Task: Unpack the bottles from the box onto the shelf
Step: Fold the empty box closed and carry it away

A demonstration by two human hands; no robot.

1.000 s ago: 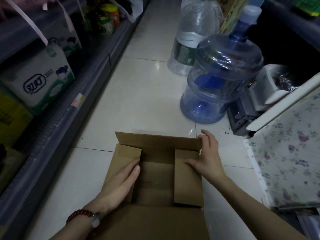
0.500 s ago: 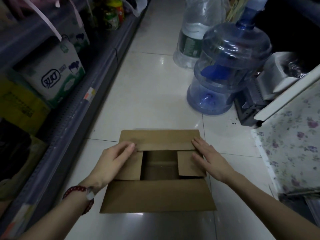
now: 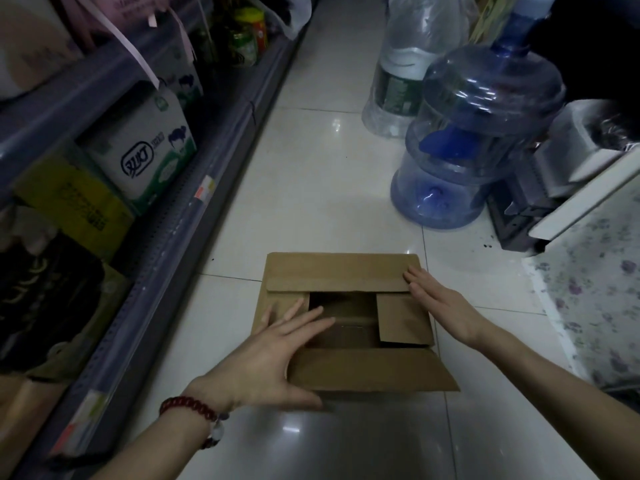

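The left hand [image 3: 277, 358] lies flat, fingers straight and spread, over the left flap of the cardboard box [image 3: 349, 323], its fingertips reaching toward the dark opening in the middle; the thumb runs along the near-left corner of the near flap. A red bead bracelet [image 3: 194, 415] circles that wrist. The right hand [image 3: 440, 299] is also flat with fingers straight and together, pressed against the box's far-right corner where the far flap meets the right flap. Neither hand grips anything.

The box sits on the pale tiled floor [image 3: 311, 188], its long axis running left to right across the view. The far flap is folded down over the top, the two side flaps are folded inward, and the near flap lies opened out toward the person. Through the gap between the flaps only a dark brown interior shows; whether bottles are inside cannot be told.

Left of the box runs a grey shelf [image 3: 180, 237] holding a white and green carton [image 3: 145, 150], with a yellow box [image 3: 76, 206] nearer. Beyond the box to the right stands a blue water jug [image 3: 478, 133], and behind that a clear wrapped water bottle [image 3: 408, 71]. Right of the box lies a flowered cloth [image 3: 595, 292].
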